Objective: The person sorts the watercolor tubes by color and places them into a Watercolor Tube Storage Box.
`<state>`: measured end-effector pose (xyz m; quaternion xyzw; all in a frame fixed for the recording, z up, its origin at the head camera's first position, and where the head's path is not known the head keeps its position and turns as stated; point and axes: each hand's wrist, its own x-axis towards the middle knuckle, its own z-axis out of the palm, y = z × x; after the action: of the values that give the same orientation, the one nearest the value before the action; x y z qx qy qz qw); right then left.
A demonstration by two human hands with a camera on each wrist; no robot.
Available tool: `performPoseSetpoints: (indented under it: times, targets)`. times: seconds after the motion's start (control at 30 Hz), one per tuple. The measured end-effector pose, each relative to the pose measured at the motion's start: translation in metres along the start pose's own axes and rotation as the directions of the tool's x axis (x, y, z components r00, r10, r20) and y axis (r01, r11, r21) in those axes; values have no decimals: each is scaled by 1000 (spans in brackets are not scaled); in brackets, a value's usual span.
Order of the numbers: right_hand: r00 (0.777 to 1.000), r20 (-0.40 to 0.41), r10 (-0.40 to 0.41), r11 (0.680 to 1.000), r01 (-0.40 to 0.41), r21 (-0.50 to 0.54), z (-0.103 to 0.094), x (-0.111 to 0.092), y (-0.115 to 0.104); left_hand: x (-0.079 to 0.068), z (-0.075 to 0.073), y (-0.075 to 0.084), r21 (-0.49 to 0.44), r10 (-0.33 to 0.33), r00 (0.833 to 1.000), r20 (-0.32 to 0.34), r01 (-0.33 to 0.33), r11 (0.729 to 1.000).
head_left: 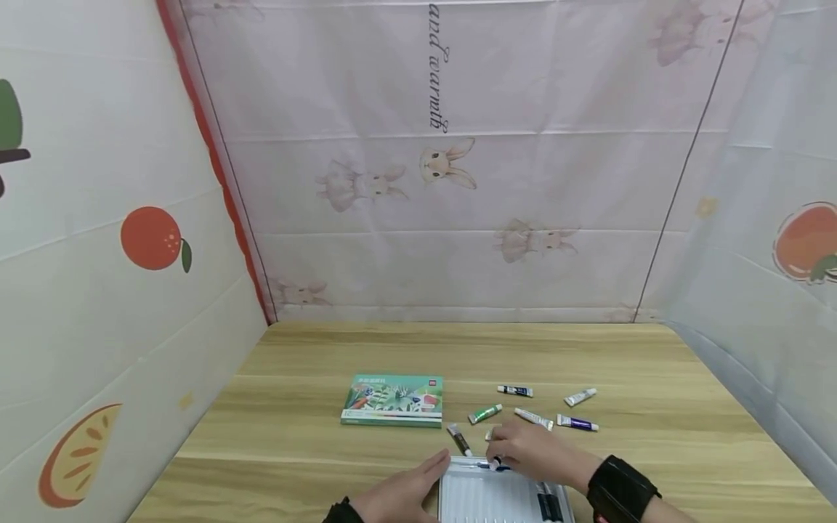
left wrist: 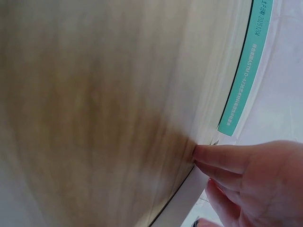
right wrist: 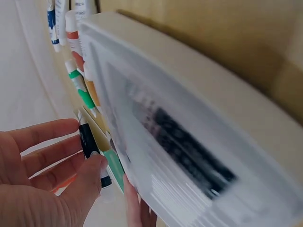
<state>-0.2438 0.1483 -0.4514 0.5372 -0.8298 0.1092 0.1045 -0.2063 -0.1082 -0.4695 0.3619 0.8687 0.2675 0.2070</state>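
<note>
A white plastic tray (head_left: 497,494) with ridged slots lies at the table's front. Two dark-banded paint tubes (right wrist: 189,151) lie side by side in it. My right hand (head_left: 523,447) is over its far edge, pinching a black-and-white paint tube (right wrist: 90,142) between thumb and fingers. Fairly straight fingers of my left hand (head_left: 405,490) rest against the tray's left side, as the left wrist view also shows at the tray wall (left wrist: 182,198). Beyond the tray lie a dark tube (head_left: 459,440), a green tube (head_left: 485,414) and a purple-banded tube (head_left: 577,423).
A green illustrated paint box (head_left: 392,401) lies left of the tubes. Farther back are a dark-blue-banded tube (head_left: 515,391) and a pale tube (head_left: 580,396). Printed cloth walls (head_left: 458,276) enclose the wooden table (head_left: 261,436) at the back and sides.
</note>
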Motion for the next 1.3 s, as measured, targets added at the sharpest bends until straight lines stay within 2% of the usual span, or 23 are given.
performPoseSetpoints:
  times: [0.17, 0.33, 0.53, 0.67, 0.9, 1.2, 1.3]
  targets:
    - [999, 26, 28, 999, -29, 28, -3, -9, -10, -1, 0, -1, -12, -20, 1000, 1, 20, 1000]
    - [998, 53, 37, 993, -42, 107, -1, -18, -17, -3, -1, 0, -12, -24, 1000, 3, 24, 1000]
    - [998, 28, 52, 992, -54, 111, -1, -26, -25, -2, -1, 2, -37, -76, 997, 21, 77, 996]
    - [999, -15, 32, 995, -30, 100, -1, -30, -29, -2, -1, 3, 4, -63, 998, -1, 63, 998]
    - [999, 37, 22, 980, -29, 198, -1, -42, -36, -2, 0, 4, -12, -89, 996, 3, 89, 996]
    - [999, 24, 35, 981, -39, 188, 5, -57, -32, -2, 0, 3, 43, -53, 999, 7, 53, 998]
    - [1000, -6, -4, 983, 5, 186, 5, -60, -30, -1, 0, 4, 57, -54, 999, 8, 53, 997]
